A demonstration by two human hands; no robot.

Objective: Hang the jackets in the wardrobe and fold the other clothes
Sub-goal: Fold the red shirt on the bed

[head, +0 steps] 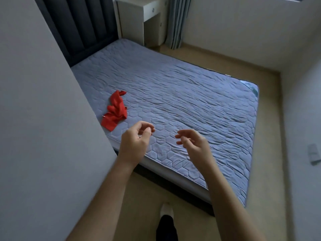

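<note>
Head camera looks down on a bed that fills most of the view, its mattress covered in a wrinkled, blue-grey quilted cover stitched in hexagons. A tall pale panel takes up the left side and hides the bed's near left corner. Beige floor runs along the foot and far side of the bed. A dark padded headboard stands at the far left end, with a white bedside cabinet just beside it and a grey curtain hanging next to that.

Two bare forearms reach forward over the near edge of the bed. The left hand and the right hand hover apart above the cover, fingers loosely curled, holding nothing.

A crumpled red garment lies on the cover close to the pale panel, just beyond the left hand and not touching it.

At the bottom, a foot in a white sock rests on the floor below a dark trouser leg.
</note>
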